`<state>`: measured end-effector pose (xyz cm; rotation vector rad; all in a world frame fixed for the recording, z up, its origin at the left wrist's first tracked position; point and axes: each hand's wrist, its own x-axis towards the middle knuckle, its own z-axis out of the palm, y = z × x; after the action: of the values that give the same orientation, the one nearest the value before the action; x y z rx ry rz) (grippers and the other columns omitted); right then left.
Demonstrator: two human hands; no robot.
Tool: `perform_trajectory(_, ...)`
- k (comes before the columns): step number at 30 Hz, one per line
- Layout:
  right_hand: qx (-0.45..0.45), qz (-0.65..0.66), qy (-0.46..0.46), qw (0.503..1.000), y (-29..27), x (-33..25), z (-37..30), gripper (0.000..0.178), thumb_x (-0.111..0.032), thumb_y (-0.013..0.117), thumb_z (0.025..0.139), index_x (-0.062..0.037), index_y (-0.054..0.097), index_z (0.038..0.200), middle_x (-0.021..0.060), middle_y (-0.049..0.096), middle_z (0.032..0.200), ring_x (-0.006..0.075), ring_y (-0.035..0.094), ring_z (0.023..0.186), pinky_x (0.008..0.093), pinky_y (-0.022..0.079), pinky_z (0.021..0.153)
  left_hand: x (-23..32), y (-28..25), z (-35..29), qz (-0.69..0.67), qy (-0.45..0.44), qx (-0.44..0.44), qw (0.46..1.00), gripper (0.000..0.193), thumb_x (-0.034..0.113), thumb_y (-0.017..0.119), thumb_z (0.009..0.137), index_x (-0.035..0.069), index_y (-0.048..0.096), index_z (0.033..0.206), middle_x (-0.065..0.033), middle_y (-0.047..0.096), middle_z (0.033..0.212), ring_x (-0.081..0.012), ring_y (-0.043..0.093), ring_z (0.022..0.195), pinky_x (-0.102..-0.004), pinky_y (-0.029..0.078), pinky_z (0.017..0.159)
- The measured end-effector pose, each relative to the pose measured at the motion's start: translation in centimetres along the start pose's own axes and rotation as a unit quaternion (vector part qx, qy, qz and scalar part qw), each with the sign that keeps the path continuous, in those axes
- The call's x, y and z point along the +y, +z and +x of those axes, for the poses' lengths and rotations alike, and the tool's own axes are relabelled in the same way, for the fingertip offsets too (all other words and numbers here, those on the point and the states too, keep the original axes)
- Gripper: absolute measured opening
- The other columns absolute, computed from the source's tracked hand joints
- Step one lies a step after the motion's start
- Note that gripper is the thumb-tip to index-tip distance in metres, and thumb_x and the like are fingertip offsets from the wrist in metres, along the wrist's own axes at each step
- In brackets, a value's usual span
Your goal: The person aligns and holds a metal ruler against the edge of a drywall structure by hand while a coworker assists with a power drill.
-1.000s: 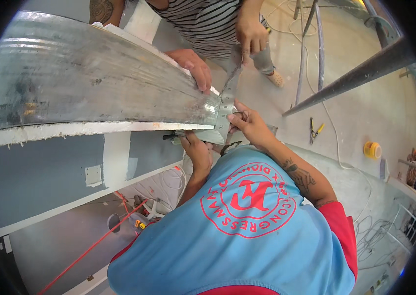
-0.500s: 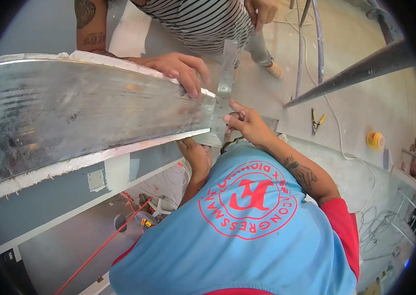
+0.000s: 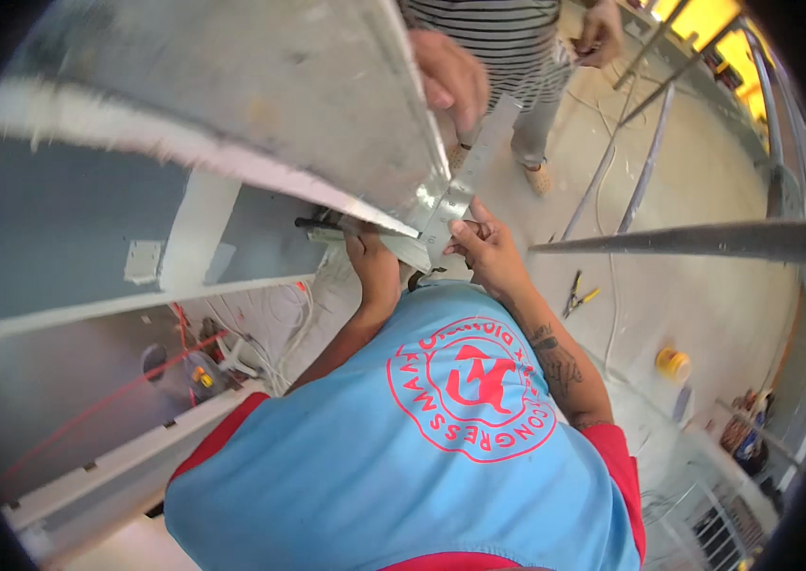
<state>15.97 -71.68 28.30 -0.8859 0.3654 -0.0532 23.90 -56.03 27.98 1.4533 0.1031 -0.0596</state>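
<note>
A metal-faced panel (image 3: pixel 260 95) with a rough white edge comes in from the upper left and narrows toward me. Across its near end lies a metal ruler (image 3: pixel 455 205) with graduated marks, its far end sticking out past the panel. My right hand (image 3: pixel 490 249) is closed on the ruler, thumb pressed to its face; something dark shows among the fingers. My left hand (image 3: pixel 376 271) is at the underside of the panel's end, beside a metal piece, with most fingers hidden. A dark rod-like thing (image 3: pixel 317 226) shows next to it.
Across from me, another person's hand (image 3: pixel 450 76) rests on the panel's far edge. Metal poles (image 3: pixel 679 240) stand at the right. Yellow-handled pliers (image 3: pixel 578 297), a yellow tub (image 3: pixel 673 364) and a cable lie on the floor. A grey wall board (image 3: pixel 69 228) is at the left.
My view has turned, so the panel now looks steeper and nearer. My right hand still holds the ruler at the panel's end, and the other person's hand remains on the far edge.
</note>
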Motion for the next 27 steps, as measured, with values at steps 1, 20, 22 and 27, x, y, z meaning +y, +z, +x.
perform_trajectory(1,-0.008,-0.012,0.008,1.000,0.0,0.1,0.1,0.078,-0.014,0.062,0.094,0.0096,0.011,0.148,0.0055,0.060,0.087,0.0139,0.061,0.075,0.0287,0.053,0.072,1.2,0.5,-0.5,0.061,0.021,0.002,0.998,0.041,0.021,0.040,0.101,-0.006,0.041,0.132,-0.0174,0.050,0.128,-0.0243,0.048,0.115,-0.0340,0.037,0.100)
perform_trajectory(20,-0.030,0.076,-0.041,0.996,-0.3,1.0,0.3,0.058,-0.011,0.060,0.095,0.0001,0.028,0.142,0.0070,0.064,0.091,0.0156,0.064,0.079,0.0314,0.055,0.075,5.5,-3.4,-1.2,-0.077,-0.272,-0.278,0.918,0.031,0.025,0.056,0.096,0.001,0.051,0.115,-0.0077,0.061,0.085,-0.0155,0.062,0.064,-0.0266,0.053,0.056)
perform_trajectory(22,-0.037,0.081,-0.055,0.995,0.1,1.0,0.2,0.062,-0.011,0.060,0.095,0.0009,0.026,0.144,0.0075,0.064,0.092,0.0156,0.064,0.079,0.0314,0.055,0.075,4.8,-3.3,-1.1,-0.079,-0.257,-0.275,0.923,0.030,0.023,0.056,0.096,0.002,0.052,0.117,-0.0072,0.063,0.087,-0.0150,0.063,0.066,-0.0263,0.053,0.057)
perform_trajectory(27,0.038,0.072,-0.057,0.995,1.1,1.7,-0.2,0.075,-0.016,0.062,0.095,0.0036,0.014,0.149,0.0066,0.064,0.092,0.0149,0.063,0.078,0.0302,0.055,0.074,3.8,-3.5,-1.0,-0.126,-0.250,-0.273,0.920,0.029,0.019,0.056,0.096,0.004,0.051,0.121,-0.0085,0.065,0.094,-0.0164,0.065,0.068,-0.0281,0.055,0.060)
